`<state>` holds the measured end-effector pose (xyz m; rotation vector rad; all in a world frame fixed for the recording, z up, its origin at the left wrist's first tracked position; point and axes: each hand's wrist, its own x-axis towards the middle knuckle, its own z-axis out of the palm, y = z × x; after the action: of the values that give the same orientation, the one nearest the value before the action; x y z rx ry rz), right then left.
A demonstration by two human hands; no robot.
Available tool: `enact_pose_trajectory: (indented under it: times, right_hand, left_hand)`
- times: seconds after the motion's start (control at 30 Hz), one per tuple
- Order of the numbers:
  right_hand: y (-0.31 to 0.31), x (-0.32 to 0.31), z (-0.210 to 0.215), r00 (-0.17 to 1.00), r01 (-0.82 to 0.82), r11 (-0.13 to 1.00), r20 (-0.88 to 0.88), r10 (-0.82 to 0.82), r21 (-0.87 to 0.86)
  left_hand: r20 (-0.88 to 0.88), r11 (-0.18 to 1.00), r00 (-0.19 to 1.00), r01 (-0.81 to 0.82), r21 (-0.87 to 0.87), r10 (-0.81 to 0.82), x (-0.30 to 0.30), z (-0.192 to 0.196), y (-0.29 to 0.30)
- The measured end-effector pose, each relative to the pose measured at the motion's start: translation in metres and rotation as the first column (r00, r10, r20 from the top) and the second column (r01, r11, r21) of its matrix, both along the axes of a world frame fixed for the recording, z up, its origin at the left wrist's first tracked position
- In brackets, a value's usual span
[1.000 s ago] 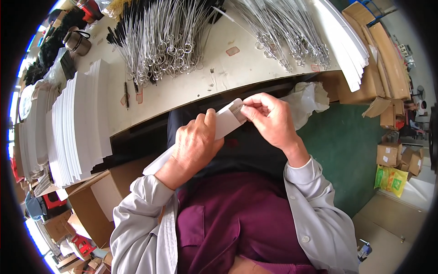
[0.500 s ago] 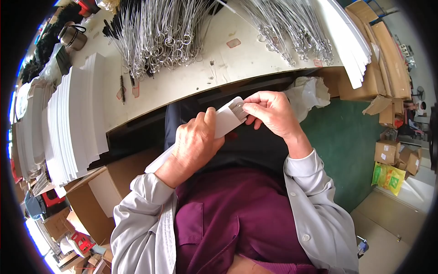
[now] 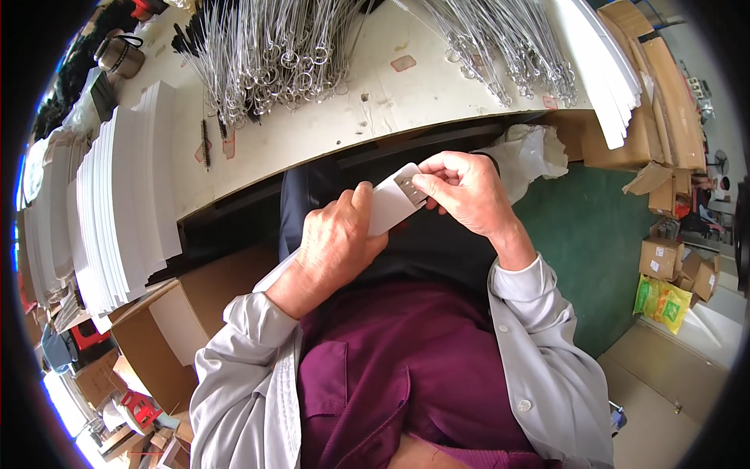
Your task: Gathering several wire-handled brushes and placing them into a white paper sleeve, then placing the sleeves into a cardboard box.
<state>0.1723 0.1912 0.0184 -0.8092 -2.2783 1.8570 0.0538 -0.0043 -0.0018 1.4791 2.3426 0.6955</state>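
My left hand point(image 3: 336, 246) is wrapped round a long, narrow white cardboard box point(image 3: 389, 209), held at a slant above my lap. The box's lower length runs back under my left wrist. At its upper end the box gapes, and thin metallic wire ends point(image 3: 408, 184) show inside. My right hand point(image 3: 467, 191) is closed at that mouth, its thumb at the opening by the wire ends and its fingers curled along the far edge. What exactly lies under the right fingertips is hidden.
On the table point(image 3: 312, 134) ahead lie large bundles of looped wire-handled brushes point(image 3: 281, 62) and a second bunch point(image 3: 508, 59). Flat white boxes point(image 3: 117, 211) stack at left, more point(image 3: 605, 78) at right. An open carton point(image 3: 168, 336) stands lower left; a crumpled white bag point(image 3: 527, 160) hangs near the table edge.
My right thumb has shifted slightly at the box's mouth, and the wire ends inside show more plainly. My left hand keeps its grip. The view has moved slightly.
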Motion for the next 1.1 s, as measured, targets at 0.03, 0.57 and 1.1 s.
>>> enact_pose_trajectory:
  times: [0.03,0.57,1.1]
  right_hand:
    - [0.000,0.000,-0.004,1.000,0.000,1.000,0.002,0.000,-0.002]
    - [-0.001,0.005,-0.014,0.995,-0.066,0.861,-0.027,0.092,0.505]
    - [0.026,0.020,-0.022,0.980,0.115,0.601,-0.010,-0.201,-0.791]
  left_hand:
    - [0.004,1.000,1.000,0.005,-0.002,-0.005,0.000,0.000,0.000]
    - [0.024,0.999,1.000,0.004,-0.042,-0.003,0.004,-0.012,-0.004]
    - [-0.046,0.996,0.999,0.027,0.085,-0.023,0.003,-0.016,-0.006]
